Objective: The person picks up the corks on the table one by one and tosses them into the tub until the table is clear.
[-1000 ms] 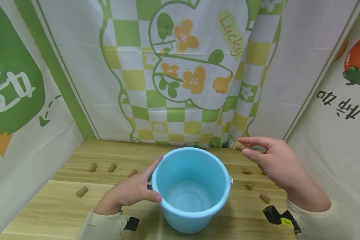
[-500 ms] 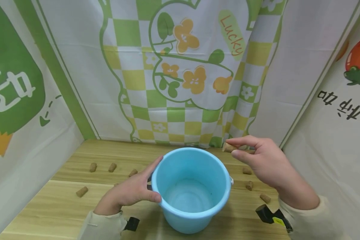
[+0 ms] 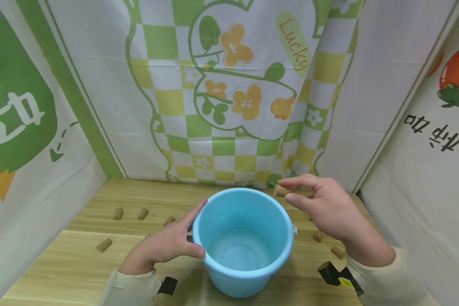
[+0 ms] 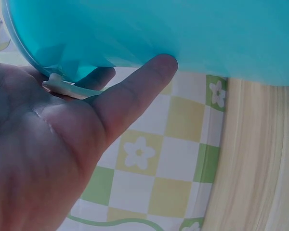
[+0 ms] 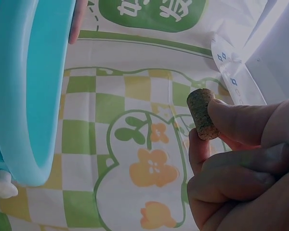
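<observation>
Currently | right grip (image 3: 325,206) pinches cork (image 3: 281,191) | left grip (image 3: 170,242) touches blue bucket (image 3: 242,219)

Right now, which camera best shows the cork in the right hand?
The right wrist view: the cork shows large, mostly uncovered, in the right hand. The head view shows it small, partly covered; the left wrist view misses it.

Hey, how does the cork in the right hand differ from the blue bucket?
The cork is small and brown; the bucket is much larger and light blue. The cork is pinched in the right hand; the bucket has the left hand against its side. The bucket is hollow; the cork looks solid. Both look round-sided.
</observation>
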`<state>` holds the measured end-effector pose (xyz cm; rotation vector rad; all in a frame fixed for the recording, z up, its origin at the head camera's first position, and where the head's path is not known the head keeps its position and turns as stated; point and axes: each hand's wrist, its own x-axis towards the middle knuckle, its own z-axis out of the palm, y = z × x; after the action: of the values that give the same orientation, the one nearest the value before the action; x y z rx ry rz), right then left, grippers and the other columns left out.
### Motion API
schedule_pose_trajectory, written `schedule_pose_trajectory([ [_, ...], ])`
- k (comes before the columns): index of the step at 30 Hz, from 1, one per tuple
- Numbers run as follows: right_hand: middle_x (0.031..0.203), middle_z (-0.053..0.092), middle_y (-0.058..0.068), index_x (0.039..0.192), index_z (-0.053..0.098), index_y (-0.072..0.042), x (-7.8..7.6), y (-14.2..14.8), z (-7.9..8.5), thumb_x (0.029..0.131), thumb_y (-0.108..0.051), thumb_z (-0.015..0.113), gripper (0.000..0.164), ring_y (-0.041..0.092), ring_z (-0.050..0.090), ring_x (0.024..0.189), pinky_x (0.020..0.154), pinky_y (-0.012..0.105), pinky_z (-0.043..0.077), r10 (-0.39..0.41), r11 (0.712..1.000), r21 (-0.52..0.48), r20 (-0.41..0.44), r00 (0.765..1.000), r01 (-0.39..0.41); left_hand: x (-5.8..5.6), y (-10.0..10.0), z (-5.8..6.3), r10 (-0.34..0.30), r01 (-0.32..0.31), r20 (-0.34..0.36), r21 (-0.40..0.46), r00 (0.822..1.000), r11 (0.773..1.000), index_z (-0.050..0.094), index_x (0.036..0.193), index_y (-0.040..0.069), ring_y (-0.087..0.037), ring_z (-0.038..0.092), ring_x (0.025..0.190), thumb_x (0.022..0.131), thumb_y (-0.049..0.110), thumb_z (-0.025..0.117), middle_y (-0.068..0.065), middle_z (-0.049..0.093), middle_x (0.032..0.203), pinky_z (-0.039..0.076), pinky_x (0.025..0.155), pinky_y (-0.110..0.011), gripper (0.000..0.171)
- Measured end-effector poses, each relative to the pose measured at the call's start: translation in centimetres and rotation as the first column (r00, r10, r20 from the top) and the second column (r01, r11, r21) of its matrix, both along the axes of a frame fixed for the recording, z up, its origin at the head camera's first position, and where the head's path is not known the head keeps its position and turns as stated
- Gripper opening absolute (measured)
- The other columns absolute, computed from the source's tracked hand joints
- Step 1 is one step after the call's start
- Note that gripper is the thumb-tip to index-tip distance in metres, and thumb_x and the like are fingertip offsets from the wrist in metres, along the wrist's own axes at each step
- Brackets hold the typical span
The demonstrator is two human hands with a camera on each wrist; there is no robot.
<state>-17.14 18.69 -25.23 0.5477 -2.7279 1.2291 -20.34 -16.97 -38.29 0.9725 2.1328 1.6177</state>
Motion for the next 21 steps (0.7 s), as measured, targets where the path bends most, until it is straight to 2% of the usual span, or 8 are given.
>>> schedule_pose_trajectory([
  [2,0.127,0.064,0.004,0.125,0.071,-0.019,-0.1,-0.2,0.0,0.095,-0.021,0.07,0.03,0.021,0.059,0.072,0.057,0.035,0.048,0.013,1.0,0.003,-0.002,1.0,-0.013,0.0,0.0,0.0,0.002,-0.002,0.003,-0.001,1.0,1.0,0.0,0.161,0.027,-0.038,0.036,0.135,0.08,0.042,0.085,-0.014,0.017,0.16,0.041,0.1,-0.047,0.119],
  [6,0.127,0.063,0.002,0.125,0.071,-0.02,-0.2,-0.6,-0.2,0.095,-0.022,0.071,0.03,0.022,0.056,0.068,0.054,0.035,0.046,0.023,1.0,0.007,0.017,1.0,-0.023,0.1,0.0,0.1,0.017,-0.017,-0.002,-0.015,1.0,1.0,0.0,0.161,0.026,-0.037,0.035,0.136,0.079,0.043,0.085,-0.014,0.017,0.161,0.04,0.101,-0.048,0.12],
  [9,0.128,0.063,0.003,0.125,0.071,-0.019,-0.4,-1.0,-0.4,0.095,-0.023,0.071,0.03,0.02,0.059,0.068,0.057,0.036,0.047,0.029,1.0,0.009,0.044,0.999,-0.03,0.2,0.0,0.2,0.03,-0.03,-0.011,-0.028,0.999,0.999,0.0,0.161,0.024,-0.036,0.035,0.136,0.078,0.044,0.085,-0.014,0.017,0.161,0.038,0.102,-0.051,0.121],
  [11,0.129,0.063,0.003,0.124,0.071,-0.019,-0.5,-1.2,-0.5,0.096,-0.024,0.07,0.029,0.019,0.059,0.065,0.058,0.037,0.048,0.034,0.999,0.013,0.063,0.997,-0.034,0.2,-0.1,0.2,0.036,-0.036,-0.02,-0.036,0.999,0.999,0.0,0.161,0.024,-0.036,0.035,0.136,0.078,0.045,0.085,-0.014,0.017,0.161,0.036,0.102,-0.053,0.121],
  [16,0.129,0.062,0.005,0.122,0.072,-0.02,-0.7,-1.7,-0.9,0.096,-0.023,0.07,0.026,0.018,0.049,0.05,0.049,0.035,0.044,0.052,0.999,0.002,0.118,0.992,-0.053,0.1,-0.1,0.1,0.033,-0.034,-0.037,-0.038,0.999,0.999,0.0,0.161,0.023,-0.036,0.033,0.137,0.078,0.047,0.084,-0.014,0.016,0.161,0.034,0.103,-0.056,0.121],
  [21,0.13,0.062,0.003,0.123,0.07,-0.021,-1.0,-2.0,-1.3,0.096,-0.027,0.07,0.028,0.018,0.053,0.053,0.051,0.034,0.046,0.053,0.999,0.001,0.137,0.989,-0.053,0.0,0.0,0.1,0.036,-0.037,-0.036,-0.039,0.999,0.999,0.0,0.161,0.023,-0.036,0.033,0.137,0.078,0.047,0.085,-0.014,0.016,0.161,0.033,0.104,-0.055,0.122],
])
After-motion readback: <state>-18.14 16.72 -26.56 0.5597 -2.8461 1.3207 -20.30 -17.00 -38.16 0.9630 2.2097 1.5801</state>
